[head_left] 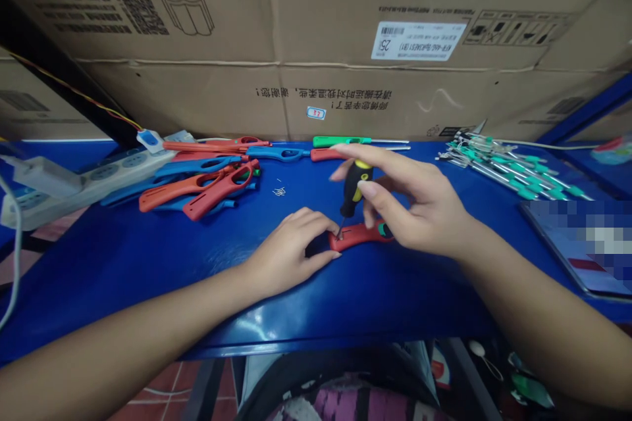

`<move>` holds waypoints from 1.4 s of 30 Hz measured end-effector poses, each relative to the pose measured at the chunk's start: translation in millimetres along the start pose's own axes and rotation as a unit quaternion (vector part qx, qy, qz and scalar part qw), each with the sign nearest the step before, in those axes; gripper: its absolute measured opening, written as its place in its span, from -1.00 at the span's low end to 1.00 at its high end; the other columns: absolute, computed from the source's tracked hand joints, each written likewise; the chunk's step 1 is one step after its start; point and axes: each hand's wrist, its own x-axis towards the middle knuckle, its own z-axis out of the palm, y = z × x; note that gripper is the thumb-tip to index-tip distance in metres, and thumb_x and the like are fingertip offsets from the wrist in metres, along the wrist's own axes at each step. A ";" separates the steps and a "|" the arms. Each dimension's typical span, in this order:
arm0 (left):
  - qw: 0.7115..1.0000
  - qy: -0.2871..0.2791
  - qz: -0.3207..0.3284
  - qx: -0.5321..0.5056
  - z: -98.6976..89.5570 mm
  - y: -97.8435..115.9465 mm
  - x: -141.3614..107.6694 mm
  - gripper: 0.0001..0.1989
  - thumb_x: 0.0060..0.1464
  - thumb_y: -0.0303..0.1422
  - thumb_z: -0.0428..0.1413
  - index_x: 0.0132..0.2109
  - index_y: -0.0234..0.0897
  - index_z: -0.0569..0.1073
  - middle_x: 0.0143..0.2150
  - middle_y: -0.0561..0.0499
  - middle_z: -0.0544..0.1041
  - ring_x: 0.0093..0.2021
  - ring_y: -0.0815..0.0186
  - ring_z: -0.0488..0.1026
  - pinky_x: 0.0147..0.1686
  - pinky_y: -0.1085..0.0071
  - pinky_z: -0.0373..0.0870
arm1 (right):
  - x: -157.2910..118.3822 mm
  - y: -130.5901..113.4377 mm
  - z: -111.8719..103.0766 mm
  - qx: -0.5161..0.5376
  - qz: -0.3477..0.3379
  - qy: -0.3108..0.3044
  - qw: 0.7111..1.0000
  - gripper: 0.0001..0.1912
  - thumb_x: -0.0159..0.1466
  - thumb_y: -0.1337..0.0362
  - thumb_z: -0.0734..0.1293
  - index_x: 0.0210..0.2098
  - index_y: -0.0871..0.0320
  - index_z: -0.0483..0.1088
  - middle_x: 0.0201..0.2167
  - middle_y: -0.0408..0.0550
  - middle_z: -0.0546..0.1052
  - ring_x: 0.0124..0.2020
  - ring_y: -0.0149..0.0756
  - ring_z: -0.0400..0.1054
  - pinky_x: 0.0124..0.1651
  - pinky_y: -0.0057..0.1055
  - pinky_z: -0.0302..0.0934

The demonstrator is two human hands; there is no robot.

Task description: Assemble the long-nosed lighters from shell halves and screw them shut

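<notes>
A red long-nosed lighter (359, 235) lies flat on the blue table in front of me. My left hand (291, 250) pinches its butt end between thumb and fingers. Above it, my right hand (424, 204) has thumb and fingers around the black and yellow handle of a screwdriver (351, 191). The screwdriver stands nearly upright, slightly tilted. Its tip meets the lighter near the butt end, beside my left fingertips. The lighter's nose end, with a green trigger (384, 230), is partly hidden behind my right hand.
Red and blue lighter bodies (212, 194) are piled at left beside a white power strip (106, 174). Small screws (279, 191) lie nearby. A green lighter (340, 141) is at the back. Metal rods with green parts (513, 168) and a tablet-like device (577, 256) are at right. Cardboard (197, 99) stands behind.
</notes>
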 end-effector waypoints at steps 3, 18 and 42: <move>1.000 -0.004 0.003 -0.003 0.1 -0.9 0.1 -0.82 0.24 -0.32 0.21 -0.04 -0.20 0.43 -0.06 0.00 0.54 -0.02 0.17 0.42 0.04 0.18 0.31 | -2.9 0.8 1.6 -0.080 -0.033 0.063 0.994 -0.66 0.36 0.16 0.37 0.08 0.13 0.45 -0.20 -0.04 0.62 -0.32 -0.33 0.50 -0.18 -0.39 0.40; 1.000 -0.001 0.005 -0.004 0.1 -0.5 1.3 -0.80 0.23 -0.33 0.21 -0.03 -0.22 0.43 -0.09 -0.04 0.54 -0.06 0.17 0.43 0.00 0.18 0.34 | -1.0 -0.5 3.4 0.066 0.060 0.046 0.995 -0.61 0.48 0.24 0.14 0.24 0.04 0.36 0.01 0.00 0.57 -0.24 -0.32 0.52 -0.19 -0.29 0.49; 1.000 -0.011 0.012 -0.007 -0.5 -0.6 1.6 -0.80 0.25 -0.33 0.20 -0.01 -0.20 0.43 -0.04 -0.03 0.54 0.00 0.16 0.43 0.05 0.16 0.33 | -4.3 -1.2 2.1 0.036 0.021 0.056 0.998 -0.67 0.36 0.13 0.36 0.10 0.01 0.48 -0.15 -0.08 0.63 -0.27 -0.30 0.53 -0.15 -0.33 0.48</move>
